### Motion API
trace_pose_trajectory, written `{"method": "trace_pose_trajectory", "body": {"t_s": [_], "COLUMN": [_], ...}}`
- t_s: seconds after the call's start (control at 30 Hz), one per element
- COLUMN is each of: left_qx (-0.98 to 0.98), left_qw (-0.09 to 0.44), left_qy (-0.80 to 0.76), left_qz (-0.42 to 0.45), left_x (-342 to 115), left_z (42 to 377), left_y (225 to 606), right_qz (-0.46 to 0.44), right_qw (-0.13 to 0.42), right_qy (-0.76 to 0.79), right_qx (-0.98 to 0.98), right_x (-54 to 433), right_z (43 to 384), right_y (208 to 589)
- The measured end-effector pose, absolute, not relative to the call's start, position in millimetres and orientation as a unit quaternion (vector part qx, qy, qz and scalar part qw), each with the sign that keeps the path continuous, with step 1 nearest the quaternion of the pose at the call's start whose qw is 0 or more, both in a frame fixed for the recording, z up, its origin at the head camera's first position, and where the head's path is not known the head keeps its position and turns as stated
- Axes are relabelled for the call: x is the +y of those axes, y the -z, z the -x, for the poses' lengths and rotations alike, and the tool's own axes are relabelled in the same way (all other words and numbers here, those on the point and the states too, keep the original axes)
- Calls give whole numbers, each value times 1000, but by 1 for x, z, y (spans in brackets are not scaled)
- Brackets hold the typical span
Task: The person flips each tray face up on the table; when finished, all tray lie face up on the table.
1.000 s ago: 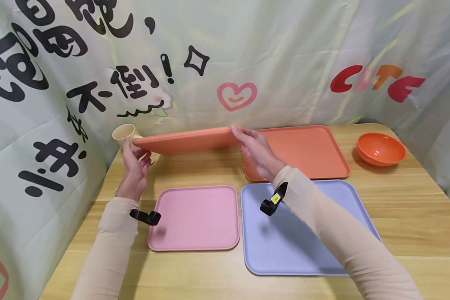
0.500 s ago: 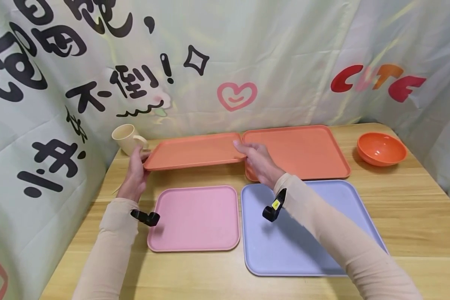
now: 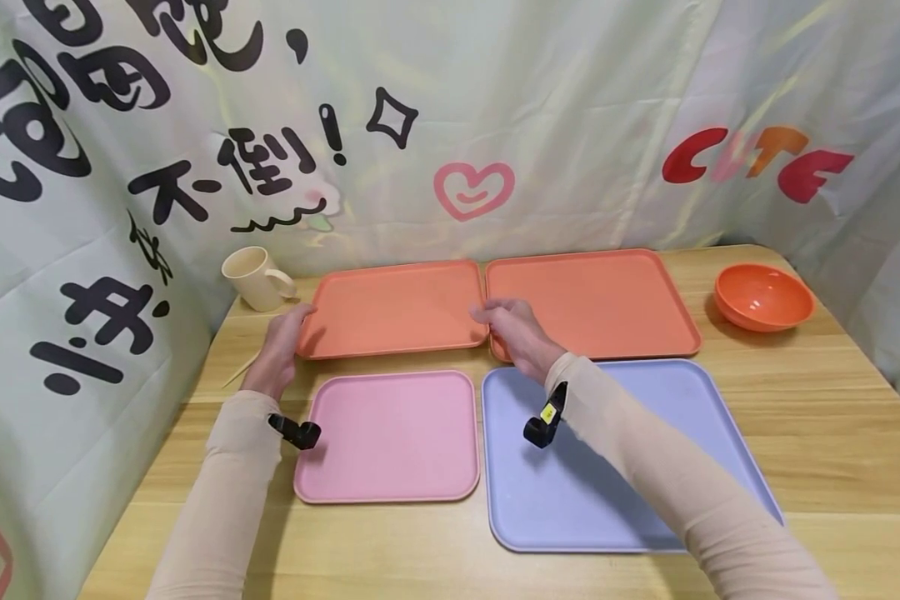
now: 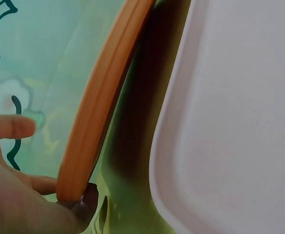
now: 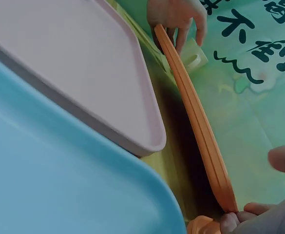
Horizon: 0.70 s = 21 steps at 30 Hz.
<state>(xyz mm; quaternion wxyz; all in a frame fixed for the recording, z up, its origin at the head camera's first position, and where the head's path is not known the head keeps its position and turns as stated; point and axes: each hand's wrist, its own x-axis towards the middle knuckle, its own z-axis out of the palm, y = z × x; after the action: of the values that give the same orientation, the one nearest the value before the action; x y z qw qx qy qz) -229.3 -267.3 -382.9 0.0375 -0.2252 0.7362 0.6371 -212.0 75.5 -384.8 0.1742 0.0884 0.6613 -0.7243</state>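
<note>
An orange tray (image 3: 397,308) lies at the back left, low over the wooden table or on it; I cannot tell which. My left hand (image 3: 276,350) grips its left end; in the left wrist view, fingers and thumb close round the tray's corner (image 4: 79,170). At the right end, my right hand (image 3: 521,333) pinches the same tray by its near corner, and in the right wrist view the tray's edge (image 5: 198,122) runs between both hands. Close beside the right hand lies a second orange tray (image 3: 592,300). The fingers' undersides are partly hidden.
A pink tray (image 3: 387,437) and a blue tray (image 3: 570,492) lie in front. A beige mug (image 3: 253,279) stands at the back left, with a thin pale stick (image 3: 240,372) near the left wrist. An orange bowl (image 3: 763,298) sits far right. Printed cloth (image 3: 570,100) hangs behind.
Both hands have lowered the orange tray from a raised, tilted position to flat, beside the second orange tray. The mug has come into full view.
</note>
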Motion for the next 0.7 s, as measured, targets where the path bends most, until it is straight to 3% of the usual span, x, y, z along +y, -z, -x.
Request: {"method": "trace_pose_trajectory", "body": {"t_s": [0.7], "left_qx": [822], "left_qw": [82], "left_qy": [-534], "left_qz": [182], "left_x": [-264], "left_z": [225], "left_y": [386], "right_qz": [-43], "right_qw": [185], "right_qy": [633], "right_qx": [750], "right_x": [81], "right_z": [211], "right_y": [388]}}
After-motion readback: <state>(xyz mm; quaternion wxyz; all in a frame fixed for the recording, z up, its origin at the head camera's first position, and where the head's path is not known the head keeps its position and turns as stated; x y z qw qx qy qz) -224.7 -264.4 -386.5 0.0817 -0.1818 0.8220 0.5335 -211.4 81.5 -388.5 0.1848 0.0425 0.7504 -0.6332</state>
